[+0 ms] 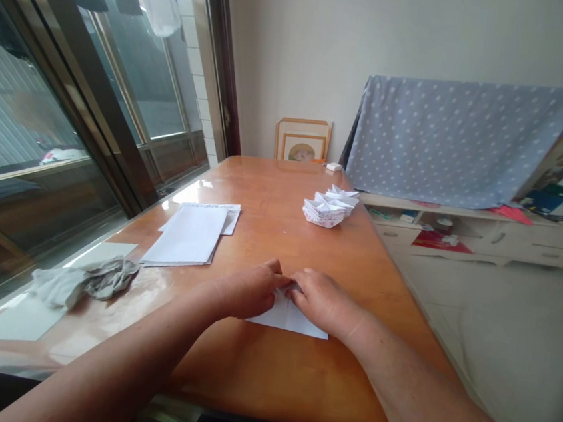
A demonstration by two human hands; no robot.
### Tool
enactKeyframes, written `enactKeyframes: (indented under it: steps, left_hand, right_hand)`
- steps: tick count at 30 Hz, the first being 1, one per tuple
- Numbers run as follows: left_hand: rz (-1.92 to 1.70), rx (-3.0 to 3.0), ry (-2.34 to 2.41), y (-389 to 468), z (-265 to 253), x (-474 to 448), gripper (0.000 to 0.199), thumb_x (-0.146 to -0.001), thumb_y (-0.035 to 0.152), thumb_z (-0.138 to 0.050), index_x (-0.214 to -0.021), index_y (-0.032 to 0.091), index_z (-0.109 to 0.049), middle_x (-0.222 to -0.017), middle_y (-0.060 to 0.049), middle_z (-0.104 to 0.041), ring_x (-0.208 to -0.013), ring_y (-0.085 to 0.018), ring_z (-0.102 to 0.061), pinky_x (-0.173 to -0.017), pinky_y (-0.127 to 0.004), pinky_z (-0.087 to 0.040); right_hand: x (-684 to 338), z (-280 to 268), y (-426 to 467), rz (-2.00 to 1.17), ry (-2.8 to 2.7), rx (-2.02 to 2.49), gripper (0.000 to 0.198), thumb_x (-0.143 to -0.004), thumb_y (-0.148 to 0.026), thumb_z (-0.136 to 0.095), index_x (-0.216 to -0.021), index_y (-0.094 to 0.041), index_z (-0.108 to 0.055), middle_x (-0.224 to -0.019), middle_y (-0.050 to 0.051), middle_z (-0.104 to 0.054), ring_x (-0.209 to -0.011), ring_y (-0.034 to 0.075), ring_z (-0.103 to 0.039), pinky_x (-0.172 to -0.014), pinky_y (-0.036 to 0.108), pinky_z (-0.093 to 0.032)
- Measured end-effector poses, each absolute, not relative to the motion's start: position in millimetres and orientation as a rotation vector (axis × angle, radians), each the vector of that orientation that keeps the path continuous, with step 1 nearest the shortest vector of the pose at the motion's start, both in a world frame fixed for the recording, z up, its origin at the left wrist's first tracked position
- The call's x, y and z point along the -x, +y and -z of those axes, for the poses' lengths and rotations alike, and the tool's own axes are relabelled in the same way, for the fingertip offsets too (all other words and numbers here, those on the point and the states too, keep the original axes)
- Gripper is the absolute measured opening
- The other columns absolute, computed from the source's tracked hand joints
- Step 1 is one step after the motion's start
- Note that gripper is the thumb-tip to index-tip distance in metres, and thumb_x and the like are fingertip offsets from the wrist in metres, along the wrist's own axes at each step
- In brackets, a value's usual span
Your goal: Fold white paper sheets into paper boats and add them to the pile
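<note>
A white sheet of paper (295,320) lies on the wooden table, partly folded, its straight edge toward me. On the sheet's far part, my left hand (256,289) has its fingers curled against the paper. Close beside it, my right hand (320,300) pinches the paper's far end, fingertips nearly meeting those of the left. Both hands cover the far edge, so the fold under them is hidden. Beyond the hands, toward the right, stand stacks of folded white paper pieces (324,212) with pointed tops. To the left rests a pile of flat white sheets (186,234).
Crumpled grey cloths (111,277) lie at the table's left edge near the window. A small white box (334,167) sits at the far end of the glossy table (263,189). Picture frames (303,143) lean against the wall. A low white cabinet (500,241) stands right.
</note>
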State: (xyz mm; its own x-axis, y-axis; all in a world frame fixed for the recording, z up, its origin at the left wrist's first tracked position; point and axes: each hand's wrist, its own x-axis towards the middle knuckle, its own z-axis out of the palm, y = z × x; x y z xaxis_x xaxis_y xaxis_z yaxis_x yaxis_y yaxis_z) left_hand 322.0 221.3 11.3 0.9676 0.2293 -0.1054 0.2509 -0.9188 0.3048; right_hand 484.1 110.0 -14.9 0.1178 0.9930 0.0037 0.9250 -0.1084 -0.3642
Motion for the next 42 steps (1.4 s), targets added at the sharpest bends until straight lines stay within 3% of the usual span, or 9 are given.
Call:
enactKeyframes:
  steps: [4, 14, 25, 42]
  left_hand:
    - [0.072, -2.832, 0.357, 216, -13, -318, 0.038, -0.084, 0.009, -0.049, -0.115, 0.022, -0.068, -0.109, -0.007, -0.057, -0.090, -0.019, -0.062, -0.085, -0.030, -0.051]
    - [0.004, -2.892, 0.434, 205, -15, -291, 0.023, -0.087, 0.012, -0.048, -0.097, 0.020, -0.069, -0.098, -0.007, -0.058, -0.083, -0.018, -0.059, -0.076, -0.029, -0.047]
    - [0.012, -3.074, 0.420, 201, -12, -265, 0.033, -0.085, 0.010, -0.048, -0.107, 0.024, -0.068, -0.098, -0.008, -0.058, -0.086, -0.022, -0.056, -0.082, -0.035, -0.043]
    - [0.093, -3.107, 0.477, 186, -31, -253, 0.025, -0.088, 0.013, -0.047, -0.092, 0.019, -0.071, -0.095, -0.010, -0.060, -0.086, -0.022, -0.056, -0.081, -0.035, -0.044]
  right_hand:
    - [-484, 15, 109, -0.304, -1.915, 2.154, 0.029, -0.099, -0.038, -0.046, -0.099, -0.020, -0.068, -0.098, 0.008, -0.069, -0.087, 0.021, -0.064, -0.072, 0.029, -0.038]
    - [-483, 13, 108, -0.315, -1.943, 2.178, 0.027, -0.097, -0.038, -0.050, -0.098, -0.018, -0.068, -0.099, 0.009, -0.068, -0.090, 0.021, -0.063, -0.076, 0.029, -0.038]
    - [-486, 23, 112, -0.294, -1.920, 2.149, 0.025, -0.093, -0.038, -0.052, -0.094, -0.020, -0.069, -0.099, 0.009, -0.069, -0.090, 0.022, -0.063, -0.077, 0.030, -0.037]
    - [-485, 24, 111, -0.278, -1.912, 2.127, 0.026, -0.094, -0.039, -0.052, -0.096, -0.020, -0.069, -0.101, 0.010, -0.068, -0.090, 0.023, -0.062, -0.076, 0.030, -0.037]
